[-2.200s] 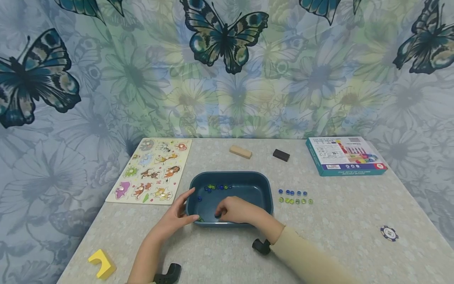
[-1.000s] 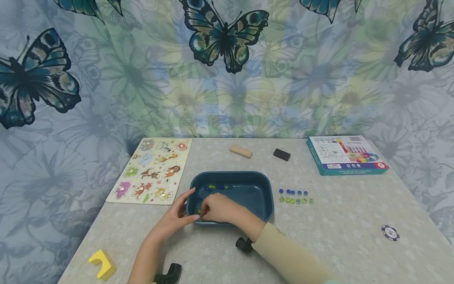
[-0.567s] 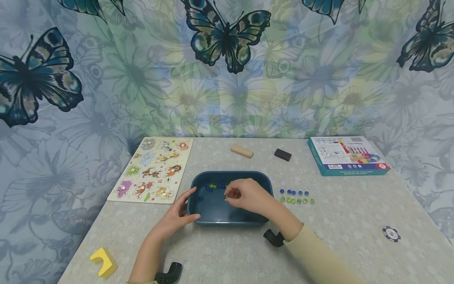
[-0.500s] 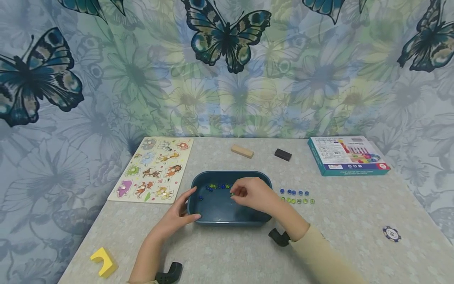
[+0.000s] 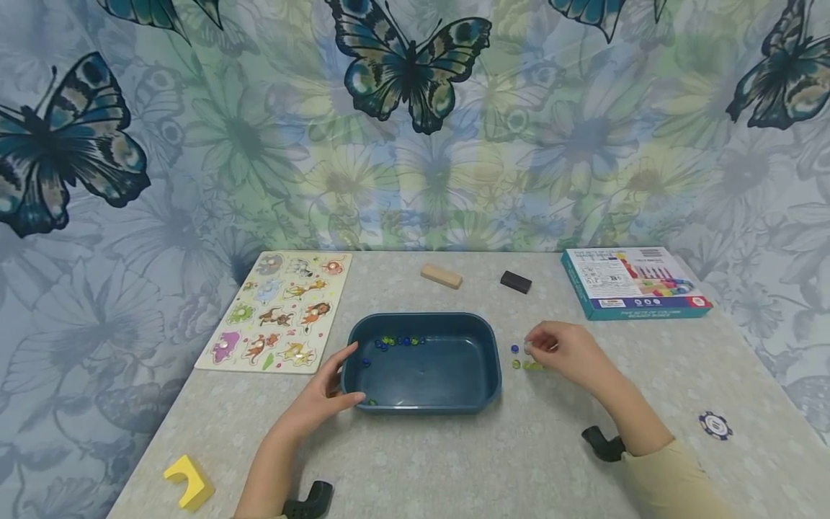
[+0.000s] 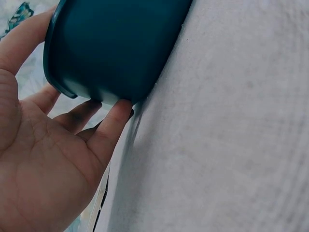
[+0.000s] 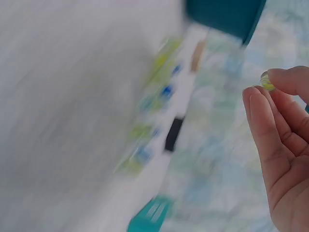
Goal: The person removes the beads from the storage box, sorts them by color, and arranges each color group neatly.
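My left hand [image 5: 316,396] grips the left end of a dark blue tub [image 5: 447,382], its thumb near the front corner and its fingertips against the end wall [image 6: 111,58]. Right of the tub, my right hand [image 5: 573,353] pinches a clear marble [image 7: 266,82] with yellow-green in it between thumb and fingertips. The hand is over two rows on the table, one of blue marbles [image 5: 515,349] and one of yellow-green marbles [image 5: 516,364], and hides most of them in the head view. Inside the tub, several blue and green marbles [image 5: 387,340] lie mainly along the back left.
A wooden animal puzzle board [image 5: 272,310] lies at the left. Behind the tub are a tan block [image 5: 442,276] and a black block [image 5: 516,282]. A flat toy box [image 5: 635,283] sits at back right, a poker chip [image 5: 715,425] at right, a yellow arch block [image 5: 189,483] at front left.
My right hand has reached into the tub's front left, then lifted and carried a marble rightward, out over the rows on the table. My left hand has stayed on the tub.
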{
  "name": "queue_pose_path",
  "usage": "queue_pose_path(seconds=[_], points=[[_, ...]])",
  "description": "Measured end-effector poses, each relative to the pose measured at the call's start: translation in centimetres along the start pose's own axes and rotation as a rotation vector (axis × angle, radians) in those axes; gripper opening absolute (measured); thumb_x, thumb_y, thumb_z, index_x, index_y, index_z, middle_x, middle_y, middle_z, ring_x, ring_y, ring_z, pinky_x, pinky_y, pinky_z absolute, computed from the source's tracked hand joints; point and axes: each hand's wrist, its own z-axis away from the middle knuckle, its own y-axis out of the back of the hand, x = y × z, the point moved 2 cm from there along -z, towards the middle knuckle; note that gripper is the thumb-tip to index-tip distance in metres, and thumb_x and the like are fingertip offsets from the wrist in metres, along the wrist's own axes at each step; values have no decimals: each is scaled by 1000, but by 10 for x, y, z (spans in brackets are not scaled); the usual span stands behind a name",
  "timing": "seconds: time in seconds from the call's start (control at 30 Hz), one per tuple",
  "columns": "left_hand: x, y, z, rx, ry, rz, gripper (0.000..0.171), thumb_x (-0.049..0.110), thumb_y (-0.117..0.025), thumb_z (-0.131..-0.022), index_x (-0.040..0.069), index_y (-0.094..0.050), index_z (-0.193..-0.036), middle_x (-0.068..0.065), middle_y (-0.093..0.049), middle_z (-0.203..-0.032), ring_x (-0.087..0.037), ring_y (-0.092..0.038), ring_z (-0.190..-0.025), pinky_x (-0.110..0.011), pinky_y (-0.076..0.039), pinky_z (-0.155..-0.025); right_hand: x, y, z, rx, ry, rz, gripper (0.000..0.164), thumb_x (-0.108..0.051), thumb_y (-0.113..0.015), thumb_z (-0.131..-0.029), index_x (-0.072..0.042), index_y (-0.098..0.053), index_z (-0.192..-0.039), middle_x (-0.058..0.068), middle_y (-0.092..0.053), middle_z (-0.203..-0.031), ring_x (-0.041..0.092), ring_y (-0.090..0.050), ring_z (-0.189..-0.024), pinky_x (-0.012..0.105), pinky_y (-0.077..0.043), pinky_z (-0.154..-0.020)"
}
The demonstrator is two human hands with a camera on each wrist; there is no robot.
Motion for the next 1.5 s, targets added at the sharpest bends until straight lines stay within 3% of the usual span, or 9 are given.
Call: queue_pose_path(seconds=[0.33, 0.5, 0.87, 1.17, 1.5], points=[[0, -1, -1, 4, -1, 4, 79, 16, -70, -84, 31, -25, -147, -10, -12, -155, -43, -19, -136, -59, -23, -105, 62, 23, 29, 0, -161, 147, 11, -8, -67, -83, -5, -67, -92, -1, -60, -78, 15, -52, -72, 34, -47, -66], [0, -2, -1, 4, 6, 15, 77, 15, -69, -84, 32, -25, -146, -10, -13, -154, -43, -20, -136, -59, -21, -105, 77, 23, 35, -47, -211, 165, 10, -8, -67, -81, -4, -67, -91, 0, -58, -76, 17, -50, -71, 33, -46, -65], [1, -2, 0, -7, -9, 3, 77, 15, -68, -85, 27, -25, -147, -11, -13, -154, -44, -18, -136, -61, -20, -105, 79, 18, 34, -118, -263, 156, 7, -10, -68, -81, -7, -67, -87, 0, -59, -75, 17, -51, -70, 34, -46, -66], [0, -1, -1, 2, 11, 17, 77, 17, -69, -84, 32, -26, -146, -8, -12, -155, -42, -17, -137, -59, -19, -106, 79, 15, 32, -128, -273, 177, 8, -9, -68, -82, -6, -67, -89, 0, -61, -77, 16, -53, -71, 37, -49, -69], [-2, -1, -2, 7, 11, 6, 77, 18, -70, -84, 31, -26, -146, -10, -13, -154, -41, -19, -137, -58, -22, -105, 67, 32, 31, -138, -223, 154, 20, -10, -64, -85, -1, -65, -102, 2, -61, -82, 17, -53, -74, 33, -47, -65]])
